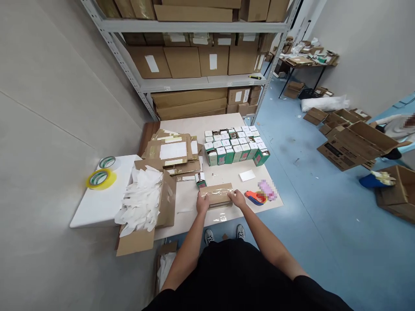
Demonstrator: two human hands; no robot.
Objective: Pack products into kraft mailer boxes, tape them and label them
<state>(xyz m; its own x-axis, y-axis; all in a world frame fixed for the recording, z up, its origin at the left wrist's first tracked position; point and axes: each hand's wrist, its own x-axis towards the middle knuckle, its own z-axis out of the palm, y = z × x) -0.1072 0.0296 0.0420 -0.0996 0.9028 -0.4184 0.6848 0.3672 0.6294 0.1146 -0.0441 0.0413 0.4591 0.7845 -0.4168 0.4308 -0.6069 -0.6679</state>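
A small brown cardboard box (216, 193) sealed with shiny clear tape lies near the front edge of the pale table (227, 175). My left hand (202, 202) presses against the box's left end with fingers curled over it. My right hand (237, 198) holds the box's right end the same way. A single green-and-white carton (200, 180) stands just behind the box's left corner. To the right of my right hand lies a red and blue tape dispenser (255, 197).
Several green-and-white cartons (235, 147) stand grouped at the table's back right. Flattened cardboard boxes (173, 152) are stacked at the back left. An open box of white packing filler (142, 203) sits left. Tape rolls (101, 178) lie on a white side surface. Shelving with boxes stands behind; another person (397, 127) sits far right.
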